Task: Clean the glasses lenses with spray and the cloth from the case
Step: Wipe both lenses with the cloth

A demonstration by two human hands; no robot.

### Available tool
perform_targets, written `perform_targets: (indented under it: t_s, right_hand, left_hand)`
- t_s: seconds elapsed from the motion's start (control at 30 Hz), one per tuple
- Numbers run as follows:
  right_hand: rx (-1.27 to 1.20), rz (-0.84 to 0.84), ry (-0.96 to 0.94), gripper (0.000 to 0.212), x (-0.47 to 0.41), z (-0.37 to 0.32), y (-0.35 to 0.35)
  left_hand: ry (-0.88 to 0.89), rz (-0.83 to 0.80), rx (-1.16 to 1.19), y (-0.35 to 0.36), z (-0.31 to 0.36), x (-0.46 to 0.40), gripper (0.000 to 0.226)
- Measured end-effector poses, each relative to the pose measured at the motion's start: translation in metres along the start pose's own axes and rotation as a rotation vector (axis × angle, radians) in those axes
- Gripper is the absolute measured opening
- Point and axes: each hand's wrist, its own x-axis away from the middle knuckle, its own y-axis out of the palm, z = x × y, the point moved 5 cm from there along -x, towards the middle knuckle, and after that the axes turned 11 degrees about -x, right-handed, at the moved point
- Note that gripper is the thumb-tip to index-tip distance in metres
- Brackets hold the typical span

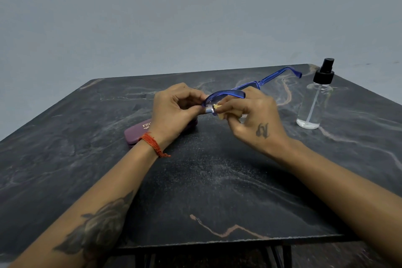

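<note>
Blue-framed glasses (230,93) are held above the dark marble table, one temple arm sticking out to the far right. My left hand (174,111) pinches the frame at its left end. My right hand (252,115) presses a small yellow cloth (218,110) against the left lens, with fingers on both sides of it. The purple glasses case (136,134) lies shut on the table under my left wrist, partly hidden by the hand. A clear spray bottle (313,102) with a black pump top stands upright at the right.
The dark marble table (206,180) has its front edge near me and a far edge just behind the glasses. A plain grey wall rises beyond it. Black table legs show below the front edge.
</note>
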Motion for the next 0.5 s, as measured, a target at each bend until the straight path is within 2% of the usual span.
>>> perform_targets:
  t_s: [0.17,0.3,0.5]
  right_hand:
    - [0.155,0.081,-0.008,0.015,0.001,-0.008,-0.006]
    - [0.189,0.111,-0.024,0.009,0.0,-0.005,-0.006]
    - [0.051,-0.027,-0.067,0.021,0.003,-0.007,0.01]
  left_hand:
    - [0.002,0.006,0.004,-0.001,0.001,0.001,0.027]
    - [-0.006,-0.016,0.007,0.001,0.003,0.003,0.025]
    - [0.022,0.006,0.004,0.001,0.004,0.003,0.022]
